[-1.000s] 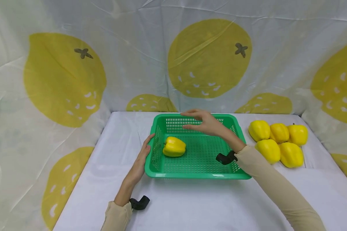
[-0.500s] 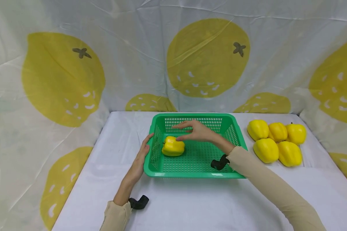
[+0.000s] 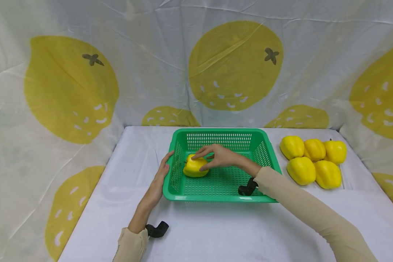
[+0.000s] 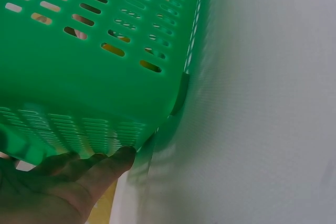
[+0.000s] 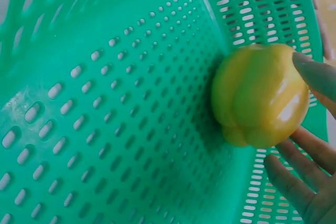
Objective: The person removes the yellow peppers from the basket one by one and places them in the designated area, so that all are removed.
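A yellow bell pepper (image 3: pixel 194 170) lies on its side in the left part of a green perforated plastic basket (image 3: pixel 216 198). My right hand (image 3: pixel 221 156) reaches in from the right and has thumb and fingers around this pepper. In the right wrist view, the thumb (image 5: pixel 315 72) lies against one side of the pepper (image 5: pixel 257 98), and fingers (image 5: pixel 312 148) are at the opposite side; one finger stands a little apart from it. My left hand (image 3: pixel 158 180) rests with extended fingers against the basket's left outer side. The left wrist view shows its fingertips (image 4: pixel 123 156) at the basket wall.
Several yellow bell peppers (image 3: pixel 301 171) sit grouped on the white cloth (image 3: pixel 216 233) to the right of the basket. Behind stands a pale curtain (image 3: pixel 157 72) with a lemon print. Each wrist wears a black camera mount (image 3: pixel 157 229).
My right hand has moved left and down from over the basket's middle to the pepper, with thumb and fingers now around it. The left hand stays against the basket.
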`<state>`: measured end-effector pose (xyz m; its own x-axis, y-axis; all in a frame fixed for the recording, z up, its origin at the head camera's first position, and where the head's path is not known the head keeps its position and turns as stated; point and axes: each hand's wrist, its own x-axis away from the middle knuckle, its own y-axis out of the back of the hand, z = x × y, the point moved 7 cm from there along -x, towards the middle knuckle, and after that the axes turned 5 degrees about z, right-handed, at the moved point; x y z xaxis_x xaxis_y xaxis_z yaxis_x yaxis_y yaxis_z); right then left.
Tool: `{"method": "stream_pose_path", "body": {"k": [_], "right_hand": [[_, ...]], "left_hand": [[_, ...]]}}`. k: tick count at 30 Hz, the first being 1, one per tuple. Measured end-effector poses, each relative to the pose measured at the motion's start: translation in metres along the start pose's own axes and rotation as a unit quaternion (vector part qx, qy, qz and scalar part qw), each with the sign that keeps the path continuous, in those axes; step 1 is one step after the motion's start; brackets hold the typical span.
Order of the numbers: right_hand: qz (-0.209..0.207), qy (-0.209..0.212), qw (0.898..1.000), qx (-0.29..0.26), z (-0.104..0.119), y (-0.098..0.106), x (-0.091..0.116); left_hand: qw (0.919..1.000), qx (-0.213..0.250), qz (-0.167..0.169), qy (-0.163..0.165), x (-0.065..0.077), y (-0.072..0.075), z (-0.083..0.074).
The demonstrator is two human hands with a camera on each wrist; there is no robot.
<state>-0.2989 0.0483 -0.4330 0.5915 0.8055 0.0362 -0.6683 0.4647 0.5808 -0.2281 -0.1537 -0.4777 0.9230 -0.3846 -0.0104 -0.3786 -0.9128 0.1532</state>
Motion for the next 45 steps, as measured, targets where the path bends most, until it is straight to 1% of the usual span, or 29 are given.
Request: {"method": "stream_pose_path", "body": {"k": [3,11,17,24,30,32,36,40,45], "right_hand": [[0.0,0.005,1.0,0.016,-0.0001,-0.0017,-0.0019],[-0.017,0.012,0.999,0.033,0.0025,-0.0019,-0.0061],[-0.021,0.02,0.998,0.05,0.0031,-0.0018,-0.0073],[-0.023,0.04,0.996,0.073,0.0053,-0.0009,-0.0057],[-0.041,0.029,0.996,0.08,0.0018,0.0023,-0.0034],[-0.04,0.023,0.996,0.078,-0.0001,0.0023,-0.0029],[-0.036,0.023,0.996,0.076,-0.0016,0.0017,-0.0018],[-0.04,0.023,0.996,0.081,-0.0025,0.0018,-0.0003],[-0.034,0.019,0.996,0.074,-0.0029,-0.0001,-0.0008]], "left_hand": [[1.0,0.001,-0.002,-0.004,0.0003,0.0009,-0.001],[1.0,-0.002,-0.001,-0.008,-0.0001,0.0013,-0.0016],[1.0,0.001,-0.001,-0.008,-0.0004,0.0021,-0.001],[0.9999,0.0,-0.003,-0.012,-0.0001,0.0023,-0.0023],[0.9999,-0.003,-0.004,-0.014,-0.0009,0.0016,-0.0034],[0.9999,-0.002,-0.003,-0.012,-0.0009,0.0008,-0.0029],[1.0,-0.001,-0.006,-0.008,-0.001,-0.0003,-0.0008],[0.9999,0.002,-0.004,-0.01,-0.0019,-0.0019,0.0003],[0.9998,0.009,-0.009,-0.012,-0.0005,-0.0015,0.0003]]}}
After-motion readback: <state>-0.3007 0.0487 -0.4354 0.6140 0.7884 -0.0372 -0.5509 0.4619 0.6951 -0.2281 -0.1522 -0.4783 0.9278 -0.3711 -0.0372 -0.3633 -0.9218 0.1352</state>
